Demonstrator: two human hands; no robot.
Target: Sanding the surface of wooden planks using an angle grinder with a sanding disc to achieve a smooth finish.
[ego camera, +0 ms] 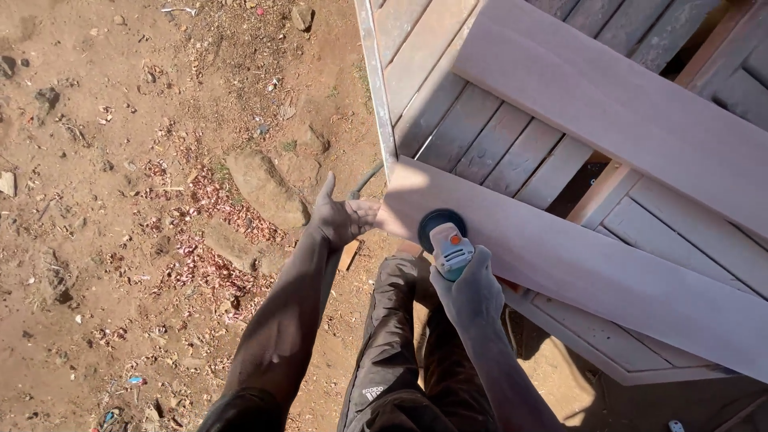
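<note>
The reddish plank (592,272) lies across the slatted wooden frame (480,144), its near end at the frame's left edge. Sanding is under way: the right hand (472,292) grips the sander (445,236), the disc resting on that end. The left hand (346,216), open, steadies the plank's end. Next seems an even pass along the board.

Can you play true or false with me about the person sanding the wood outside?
1. The right hand holds a sander on a long plank. True.
2. The left hand is up in the air, touching nothing. False: it rests at the plank's near end.
3. The ground is green grass. False: it is bare brown dirt with stones and reddish shavings.
4. A second plank lies farther away on the slatted workbench. True.
5. The sander's body is bright yellow. False: it is pale grey with an orange button.
</note>
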